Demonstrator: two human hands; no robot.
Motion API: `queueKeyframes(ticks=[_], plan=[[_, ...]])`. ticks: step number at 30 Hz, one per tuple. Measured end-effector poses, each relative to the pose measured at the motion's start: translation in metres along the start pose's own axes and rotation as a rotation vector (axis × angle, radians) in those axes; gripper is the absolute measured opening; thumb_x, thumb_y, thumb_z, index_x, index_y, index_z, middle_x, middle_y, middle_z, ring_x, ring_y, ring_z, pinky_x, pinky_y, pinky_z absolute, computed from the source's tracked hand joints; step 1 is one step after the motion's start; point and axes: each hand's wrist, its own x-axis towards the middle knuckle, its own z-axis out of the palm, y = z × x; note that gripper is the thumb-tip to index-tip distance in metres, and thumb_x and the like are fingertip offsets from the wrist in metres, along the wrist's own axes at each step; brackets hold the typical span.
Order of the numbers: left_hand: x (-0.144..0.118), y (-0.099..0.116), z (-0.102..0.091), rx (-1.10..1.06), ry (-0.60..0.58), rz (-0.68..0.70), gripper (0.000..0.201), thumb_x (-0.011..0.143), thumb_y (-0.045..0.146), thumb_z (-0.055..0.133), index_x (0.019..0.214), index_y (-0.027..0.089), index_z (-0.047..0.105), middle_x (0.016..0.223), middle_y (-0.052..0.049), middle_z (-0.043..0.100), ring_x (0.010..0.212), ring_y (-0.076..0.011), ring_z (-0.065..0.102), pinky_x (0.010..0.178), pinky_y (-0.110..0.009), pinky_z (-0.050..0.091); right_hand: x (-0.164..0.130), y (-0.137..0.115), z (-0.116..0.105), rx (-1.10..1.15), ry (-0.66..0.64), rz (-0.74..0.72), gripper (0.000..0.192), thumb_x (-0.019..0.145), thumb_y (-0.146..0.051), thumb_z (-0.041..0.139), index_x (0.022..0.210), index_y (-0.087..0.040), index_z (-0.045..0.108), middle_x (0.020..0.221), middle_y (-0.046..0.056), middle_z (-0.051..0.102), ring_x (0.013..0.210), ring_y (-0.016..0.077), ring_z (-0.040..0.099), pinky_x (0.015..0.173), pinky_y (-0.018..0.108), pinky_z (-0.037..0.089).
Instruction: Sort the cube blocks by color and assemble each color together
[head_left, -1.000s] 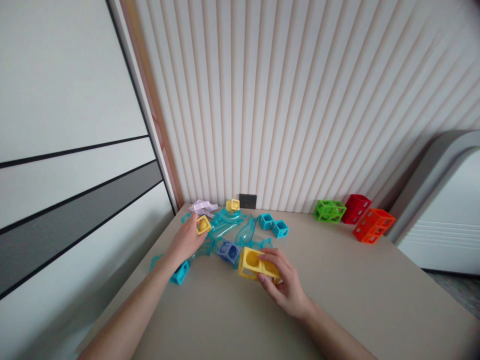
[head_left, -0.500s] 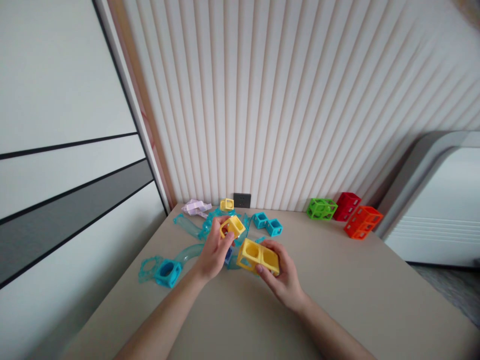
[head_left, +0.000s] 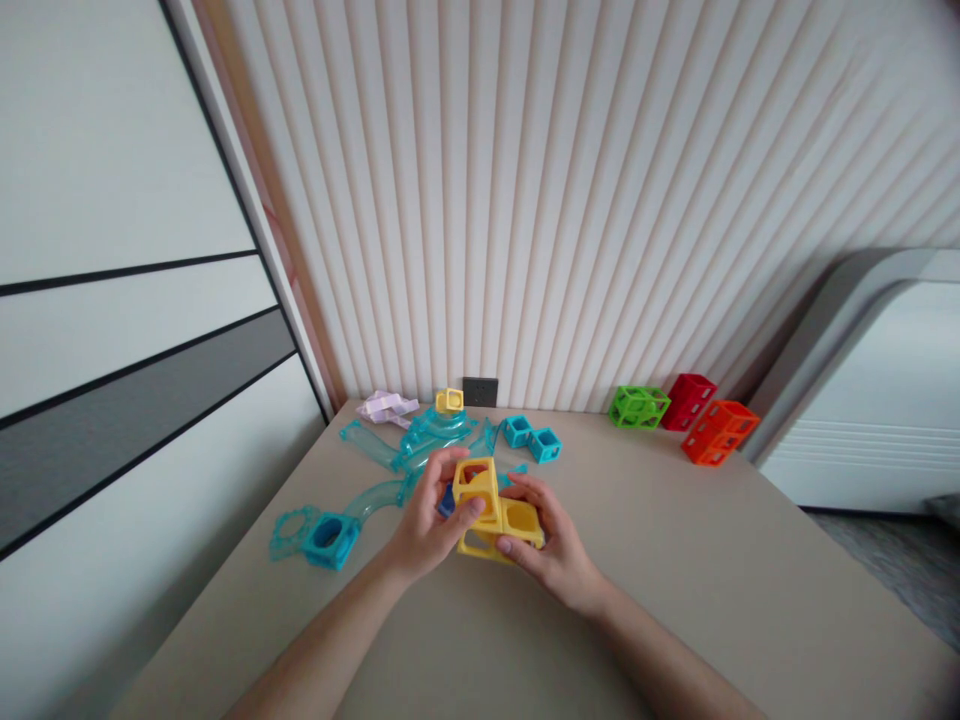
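Note:
Between my hands are yellow open-sided cube blocks. My left hand (head_left: 431, 520) is closed around a single yellow cube (head_left: 477, 485), thumb on its near face. My right hand (head_left: 551, 550) grips a joined pair of yellow cubes (head_left: 520, 518) by its right end. The single cube sits over the left part of the pair; whether the two are fastened I cannot tell. Behind them, partly hidden by my hands, a blue piece (head_left: 447, 500) and clear teal track pieces (head_left: 431, 440) lie on the table.
A teal cube with a ring (head_left: 331, 540) lies at left, joined to a curved tube (head_left: 375, 497). Lilac pieces (head_left: 386, 405), a yellow cube (head_left: 449, 400) and two teal cubes (head_left: 531, 438) are farther back. Green (head_left: 638, 407), red (head_left: 688, 402) and orange blocks (head_left: 720, 433) stand at right.
My left hand has brought the single yellow cube down and onto the left part of the yellow pair. My right hand has shifted slightly left with the pair.

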Motion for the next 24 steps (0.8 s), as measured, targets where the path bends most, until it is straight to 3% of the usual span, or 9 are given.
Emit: queueKeyframes(ticks=[3,8,12,17,24], plan=[[-0.002,-0.003,0.005,-0.016,-0.041,0.000,0.065,0.088,0.044,0.069,0.141,0.027,0.036,0.127,-0.011,0.063,0.106,-0.0252,0.067,0.091,-0.036,0.054,0.000,-0.001,0.001,0.003,0.002,0.018,0.060,0.086,-0.047,0.072,0.136,-0.026,0.046,0.109,0.008,0.065,0.097,0.0228,0.066,0.083,0.035,0.056],[-0.010,-0.013,0.019,-0.028,-0.034,0.053,0.082,0.088,0.042,0.069,0.154,0.027,0.023,0.147,-0.016,0.048,0.126,-0.0316,0.056,0.106,-0.045,0.047,0.004,-0.004,0.001,0.121,0.102,0.089,0.051,0.090,-0.048,0.066,0.133,-0.027,0.047,0.115,0.009,0.065,0.103,0.0244,0.066,0.087,0.038,0.056],[-0.016,-0.026,0.025,0.030,-0.015,0.028,0.066,0.095,0.037,0.059,0.153,0.028,0.029,0.155,-0.014,0.041,0.137,-0.0310,0.047,0.112,-0.045,0.043,0.008,-0.006,0.000,0.217,0.164,0.140,0.048,0.091,-0.049,0.065,0.131,-0.029,0.047,0.113,0.008,0.064,0.102,0.0241,0.066,0.083,0.037,0.058],[-0.018,-0.035,0.027,0.213,0.021,0.161,0.054,0.099,0.032,0.053,0.150,0.028,0.038,0.156,-0.011,0.040,0.146,-0.0285,0.035,0.120,-0.046,0.031,0.007,-0.004,0.001,0.239,0.171,0.159,0.052,0.092,-0.049,0.064,0.136,-0.031,0.042,0.107,0.006,0.064,0.096,0.0224,0.067,0.080,0.036,0.058],[-0.016,-0.029,0.029,0.195,0.036,0.143,0.048,0.100,0.035,0.049,0.147,0.030,0.044,0.150,-0.011,0.047,0.139,-0.0286,0.045,0.109,-0.042,0.045,0.005,0.000,0.003,0.272,0.181,0.197,0.066,0.091,-0.050,0.065,0.145,-0.031,0.033,0.112,0.008,0.063,0.099,0.0237,0.067,0.083,0.039,0.058]])
